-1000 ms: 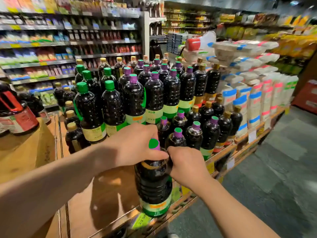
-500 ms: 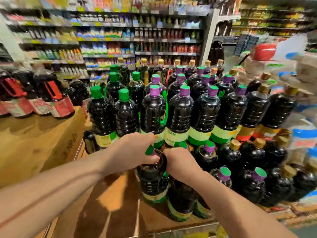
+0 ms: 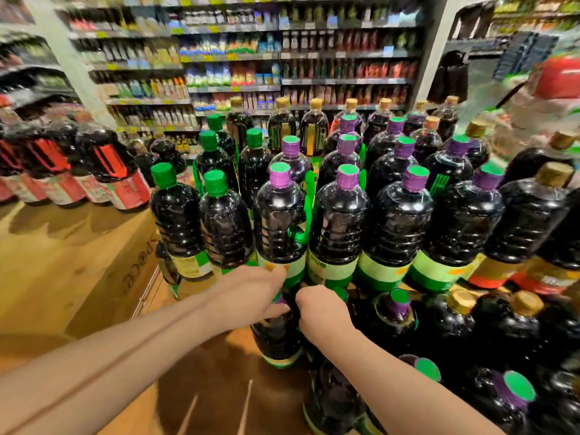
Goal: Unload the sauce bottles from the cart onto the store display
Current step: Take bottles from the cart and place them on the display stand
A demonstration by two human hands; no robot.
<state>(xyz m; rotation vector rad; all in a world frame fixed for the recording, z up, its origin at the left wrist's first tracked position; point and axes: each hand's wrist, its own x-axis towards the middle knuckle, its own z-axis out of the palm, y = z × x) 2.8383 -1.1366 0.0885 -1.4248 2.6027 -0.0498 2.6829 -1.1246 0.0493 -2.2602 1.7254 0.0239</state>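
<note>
A: Head view, mid-job: dark plastic sauce bottle with a yellow-green label going down onto the wooden display shelf, just in front of the raised rows of dark purple-capped bottles. Plenty stocked already. No cart in sight, so can't tell how many left.

B: Grip? Left hand and right hand both curled round its neck, fingers closed on it. Tight spot though: low purple-capped bottles right beside, red-labelled dark bottles up on the brown cardboard box to the left.
</note>
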